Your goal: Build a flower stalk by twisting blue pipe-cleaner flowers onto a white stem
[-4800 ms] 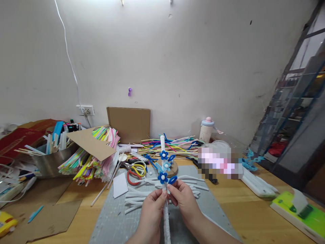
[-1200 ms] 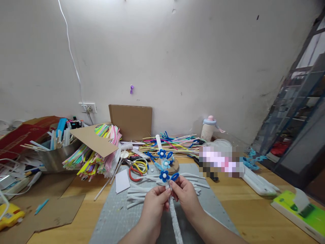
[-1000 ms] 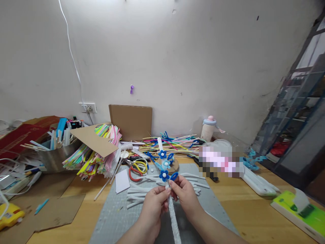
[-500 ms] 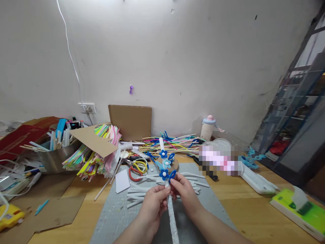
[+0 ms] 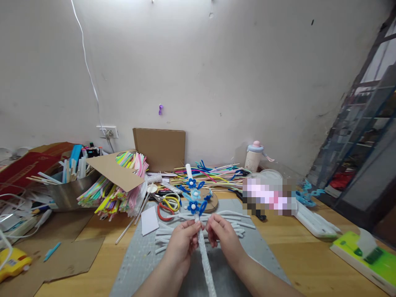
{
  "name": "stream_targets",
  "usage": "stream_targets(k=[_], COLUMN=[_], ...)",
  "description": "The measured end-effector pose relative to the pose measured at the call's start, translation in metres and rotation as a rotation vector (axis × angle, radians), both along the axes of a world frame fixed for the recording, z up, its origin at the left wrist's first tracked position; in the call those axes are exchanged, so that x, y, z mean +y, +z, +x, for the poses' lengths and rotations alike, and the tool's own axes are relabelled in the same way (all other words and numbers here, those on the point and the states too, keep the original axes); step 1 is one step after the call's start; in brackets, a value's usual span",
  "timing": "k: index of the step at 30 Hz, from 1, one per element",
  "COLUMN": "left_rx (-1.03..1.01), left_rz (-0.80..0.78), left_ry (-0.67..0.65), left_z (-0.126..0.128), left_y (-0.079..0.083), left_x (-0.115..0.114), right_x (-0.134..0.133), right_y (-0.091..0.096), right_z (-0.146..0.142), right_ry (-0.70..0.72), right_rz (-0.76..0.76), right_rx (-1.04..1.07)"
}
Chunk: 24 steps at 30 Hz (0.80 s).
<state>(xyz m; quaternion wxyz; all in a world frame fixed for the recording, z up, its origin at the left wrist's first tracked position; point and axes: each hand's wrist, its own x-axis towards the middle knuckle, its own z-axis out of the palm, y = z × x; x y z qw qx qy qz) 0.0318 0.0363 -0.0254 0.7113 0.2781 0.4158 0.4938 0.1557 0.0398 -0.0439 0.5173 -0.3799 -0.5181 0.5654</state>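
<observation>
My left hand is closed around a white wrapped stick, just below its flowers. Blue pipe-cleaner flowers with white centres, a light-blue flower and blue leaf loops sit along its upper part. The bare white tip leans slightly left, and the lower end runs toward me out of view. My right hand is close beside the stick, a small gap away. Its fingers are curled and pressed together; what they hold, if anything, is hidden. White pipe cleaners lie on the grey cutting mat behind both hands.
Scissors and a white card lie left of the hands. Behind are a round wooden disc and coloured pipe cleaners. A bottle stands by the wall; a tissue pack is at right, a yellow glue gun at left.
The flowered stick has shifted left and tilted a little with my left hand. My right hand has come off the blue leaf loop and is now apart from the stick.
</observation>
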Motion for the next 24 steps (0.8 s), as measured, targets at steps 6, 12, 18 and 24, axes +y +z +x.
stream_targets(k=[6, 12, 18, 24], left_rx=[-0.039, -0.022, -0.015, 0.013], left_rz=[0.013, -0.006, 0.007, 0.037], left_ry=[0.080, 0.104, 0.093, 0.079], left_z=[-0.004, 0.000, -0.001, -0.002], left_y=[-0.002, -0.005, -0.007, -0.007], left_x=[0.005, 0.002, 0.002, 0.003], right_x=[-0.011, -0.019, -0.022, -0.024], right_y=[-0.003, 0.004, 0.009, 0.015], right_z=[-0.007, -0.008, -0.006, -0.004], right_ry=[-0.037, -0.139, -0.173, -0.159], right_rz=[0.230, 0.310, 0.395, 0.469], right_rx=[-0.443, -0.750, -0.829, -0.839])
